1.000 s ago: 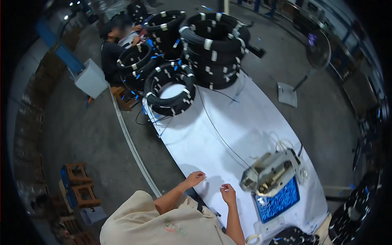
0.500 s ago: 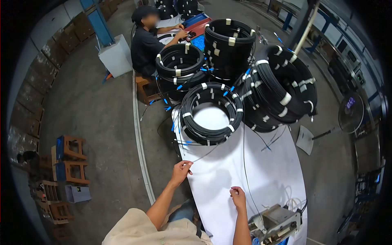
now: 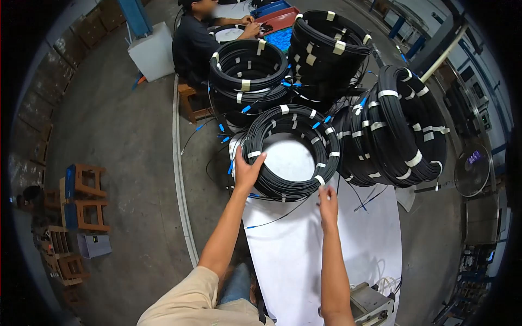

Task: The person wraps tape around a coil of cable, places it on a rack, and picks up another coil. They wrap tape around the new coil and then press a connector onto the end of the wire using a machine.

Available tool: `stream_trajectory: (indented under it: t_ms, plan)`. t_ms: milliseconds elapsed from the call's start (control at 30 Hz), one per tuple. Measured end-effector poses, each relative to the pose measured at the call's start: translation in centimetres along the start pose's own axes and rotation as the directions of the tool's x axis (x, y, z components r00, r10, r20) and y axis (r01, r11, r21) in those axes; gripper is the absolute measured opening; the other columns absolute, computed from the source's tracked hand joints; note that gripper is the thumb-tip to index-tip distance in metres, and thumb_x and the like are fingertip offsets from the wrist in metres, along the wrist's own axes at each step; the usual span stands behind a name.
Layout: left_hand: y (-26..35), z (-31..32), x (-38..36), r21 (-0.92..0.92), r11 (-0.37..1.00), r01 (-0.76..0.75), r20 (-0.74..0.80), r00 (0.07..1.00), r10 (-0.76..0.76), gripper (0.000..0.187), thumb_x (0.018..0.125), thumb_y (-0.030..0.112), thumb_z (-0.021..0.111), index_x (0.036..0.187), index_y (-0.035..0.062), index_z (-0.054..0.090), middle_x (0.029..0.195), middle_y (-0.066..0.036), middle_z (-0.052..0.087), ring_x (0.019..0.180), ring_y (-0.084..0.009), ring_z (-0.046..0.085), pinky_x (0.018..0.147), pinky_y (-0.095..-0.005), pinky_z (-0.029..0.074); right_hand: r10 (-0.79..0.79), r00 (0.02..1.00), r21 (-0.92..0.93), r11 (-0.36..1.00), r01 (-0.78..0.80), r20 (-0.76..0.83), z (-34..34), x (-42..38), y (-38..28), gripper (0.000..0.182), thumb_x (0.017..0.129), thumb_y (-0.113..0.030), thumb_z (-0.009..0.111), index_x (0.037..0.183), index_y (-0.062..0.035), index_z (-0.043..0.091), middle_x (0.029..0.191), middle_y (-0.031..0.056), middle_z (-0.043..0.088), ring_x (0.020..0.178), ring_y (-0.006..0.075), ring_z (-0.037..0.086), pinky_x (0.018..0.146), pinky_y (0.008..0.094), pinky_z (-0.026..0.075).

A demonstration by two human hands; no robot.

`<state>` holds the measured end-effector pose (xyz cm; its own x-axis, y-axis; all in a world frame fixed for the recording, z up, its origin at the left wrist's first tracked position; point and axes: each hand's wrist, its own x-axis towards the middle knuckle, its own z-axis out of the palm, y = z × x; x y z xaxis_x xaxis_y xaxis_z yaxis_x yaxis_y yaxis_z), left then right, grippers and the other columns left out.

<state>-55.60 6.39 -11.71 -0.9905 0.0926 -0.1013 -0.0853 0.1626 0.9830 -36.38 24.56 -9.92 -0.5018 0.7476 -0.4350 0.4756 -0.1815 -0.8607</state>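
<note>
A black coil (image 3: 291, 186) lay at the near side of the grouped stacks on the white tabletop (image 3: 283, 244), between the left grip (image 3: 250, 156) and the right grip (image 3: 325, 191). The left grip was spread across the coil's left side, thumb toward the opening and fingers along the outer edge. The right grip sat at its lower right edge, beside a band of white tape (image 3: 319, 180), fingers bent; whether they pinched the coil could not be told. A thin cable (image 3: 278, 219) curved over the tabletop below. Behind stood a short stack (image 3: 247, 83) and a tall stack (image 3: 312, 60), with tilted coils (image 3: 403, 122) to the right. Beyond, a seated co-worker (image 3: 191, 46) reached toward a red tray (image 3: 280, 20). A metal machine (image 3: 370, 302) stood near the person's right forearm.
</note>
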Motion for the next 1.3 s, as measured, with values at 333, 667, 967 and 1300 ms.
stream_trajectory:
  t_ms: [333, 667, 967, 1300]
  plan:
    - [-1.5, 2.1, 5.6, 0.316, 0.941, -0.120, 0.034, 0.993, 0.115, 0.079, 0.074, 0.023, 0.072, 0.139, -0.0026, 0.035, 0.123, -0.025, 0.057, 0.109, -0.0314, 0.058, 0.094, -0.0362, 0.045, -0.154, 0.967, -0.062, 0.988, 0.144, -0.201, 4.0, 7.1, -1.5, 0.075, 0.080, -0.024, 0.071, 0.139, 0.0019, 0.034, 0.128, 0.0181, 0.052, 0.116, 0.0263, 0.052, 0.100, 0.0324, 0.038]
    - [-1.8, 2.6, 5.0, -0.012, 0.996, -0.088, 0.014, 0.996, 0.088, 0.060, 0.075, 0.001, 0.060, 0.133, -0.0008, 0.045, 0.087, -0.010, 0.066, 0.063, -0.0111, 0.059, 0.058, -0.0247, 0.048, -0.108, 0.976, 0.129, 0.983, 0.133, -0.187, 4.5, 6.2, -2.0, 0.079, 0.077, -0.009, 0.061, 0.145, 0.0025, 0.024, 0.139, 0.0229, 0.042, 0.125, 0.0309, 0.046, 0.105, 0.0342, 0.034]
    - [-4.0, 2.2, 4.5, -0.051, 0.997, -0.053, 0.040, 0.998, 0.055, 0.060, 0.075, 0.005, 0.064, 0.131, 0.0003, 0.045, 0.088, -0.011, 0.066, 0.070, -0.0152, 0.062, 0.067, -0.0305, 0.050, -0.219, 0.937, 0.064, 0.967, 0.245, -0.270, 3.8, 6.8, -0.5, 0.067, 0.075, -0.002, 0.062, 0.137, 0.0011, 0.037, 0.118, 0.0150, 0.057, 0.100, 0.0233, 0.058, 0.090, 0.0310, 0.044]
    - [0.8, -2.5, -6.5, -0.322, 0.939, -0.119, 0.011, 0.992, 0.130, 0.058, 0.080, -0.002, 0.063, 0.133, -0.0039, 0.037, 0.101, -0.010, 0.062, 0.074, -0.0129, 0.061, 0.066, -0.0243, 0.051, -0.295, 0.938, 0.285, 0.897, 0.337, -0.181, 0.1, -3.6, -1.6, 0.038, 0.079, 0.003, 0.056, 0.116, -0.0014, 0.047, 0.103, 0.0097, 0.058, 0.081, 0.0160, 0.059, 0.074, 0.0279, 0.048]
